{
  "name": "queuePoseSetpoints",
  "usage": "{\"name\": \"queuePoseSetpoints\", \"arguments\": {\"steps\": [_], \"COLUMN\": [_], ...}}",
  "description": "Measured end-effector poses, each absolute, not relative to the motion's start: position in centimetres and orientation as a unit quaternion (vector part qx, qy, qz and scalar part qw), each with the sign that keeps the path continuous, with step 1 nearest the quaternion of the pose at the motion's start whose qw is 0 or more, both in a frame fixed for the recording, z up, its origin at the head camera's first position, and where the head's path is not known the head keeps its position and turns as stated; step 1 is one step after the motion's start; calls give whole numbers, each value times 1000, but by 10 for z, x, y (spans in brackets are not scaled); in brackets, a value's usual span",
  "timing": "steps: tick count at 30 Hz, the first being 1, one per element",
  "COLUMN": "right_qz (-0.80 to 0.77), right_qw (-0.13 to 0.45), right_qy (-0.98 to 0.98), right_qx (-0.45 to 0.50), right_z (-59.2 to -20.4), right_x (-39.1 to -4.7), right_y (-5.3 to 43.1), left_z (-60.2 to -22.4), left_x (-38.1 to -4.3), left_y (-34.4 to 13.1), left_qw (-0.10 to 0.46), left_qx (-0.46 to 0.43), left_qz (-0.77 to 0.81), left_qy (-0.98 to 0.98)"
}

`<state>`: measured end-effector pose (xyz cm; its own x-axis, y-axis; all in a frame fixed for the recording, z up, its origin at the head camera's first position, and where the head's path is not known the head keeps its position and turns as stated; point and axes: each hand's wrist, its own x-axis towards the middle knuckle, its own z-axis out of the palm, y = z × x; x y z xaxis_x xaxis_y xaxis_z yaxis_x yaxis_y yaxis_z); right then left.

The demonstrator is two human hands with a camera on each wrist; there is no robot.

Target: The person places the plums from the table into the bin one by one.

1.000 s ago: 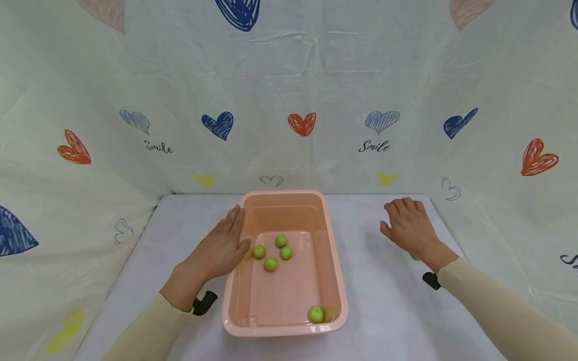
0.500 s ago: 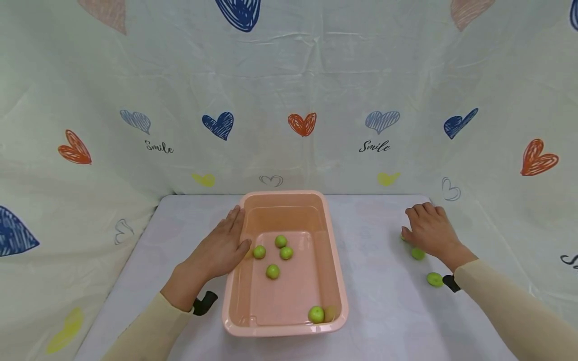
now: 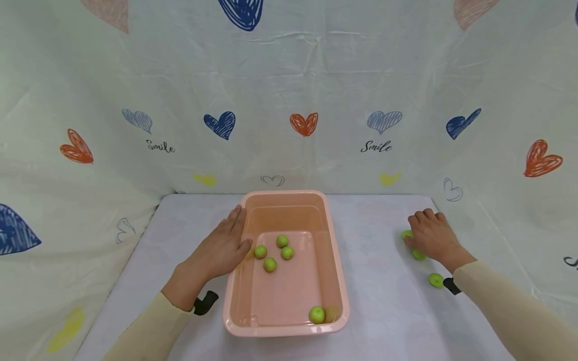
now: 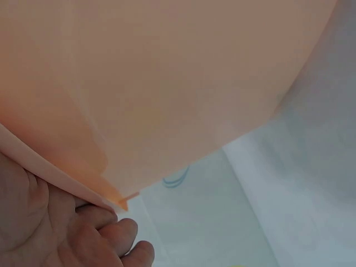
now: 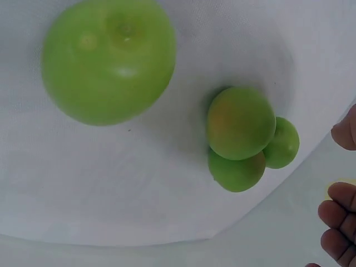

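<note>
Right grip (image 3: 434, 235): thumb and fingers parted, nothing visibly held, beside three bunched green fruits (image 5: 241, 123) on the desk (image 3: 379, 306); a fourth fruit (image 3: 436, 280) lies apart, near the wrist. Left grip (image 3: 219, 245): fingers straight, resting on left rim of pink tub (image 3: 284, 331). Inside, five more fruits (image 3: 270, 264): four loosely grouped, one in near right corner. Heart-printed cloth (image 3: 343, 90) behind.

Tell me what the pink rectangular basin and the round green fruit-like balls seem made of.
Pink rectangular basin: likely glossy moulded plastic; its rounded rim catches highlights. Round green fruit-like balls: smooth, softly shiny, one dimpled; real fruit or plastic imitation, I can't tell.
</note>
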<state>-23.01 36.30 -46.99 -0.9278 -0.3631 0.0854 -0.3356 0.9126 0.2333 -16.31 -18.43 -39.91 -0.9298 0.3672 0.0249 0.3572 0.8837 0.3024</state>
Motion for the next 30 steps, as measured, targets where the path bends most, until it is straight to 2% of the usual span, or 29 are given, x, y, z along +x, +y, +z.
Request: {"name": "queuePoseSetpoints", "arguments": {"steps": [16,30], "right_qz": [-118,-164], "right_qw": [11,7], "right_qy": [-982,-972], "right_qx": [149,170], "right_z": [-480,-487], "right_x": [-243,-248], "right_y": [353,351], "left_z": [-399,-399], "left_x": [-164,-164], "left_y": [-184,-184], "left_qw": [25,29], "left_qx": [183,180], "left_qz": [156,158], "left_qy": [970,970]}}
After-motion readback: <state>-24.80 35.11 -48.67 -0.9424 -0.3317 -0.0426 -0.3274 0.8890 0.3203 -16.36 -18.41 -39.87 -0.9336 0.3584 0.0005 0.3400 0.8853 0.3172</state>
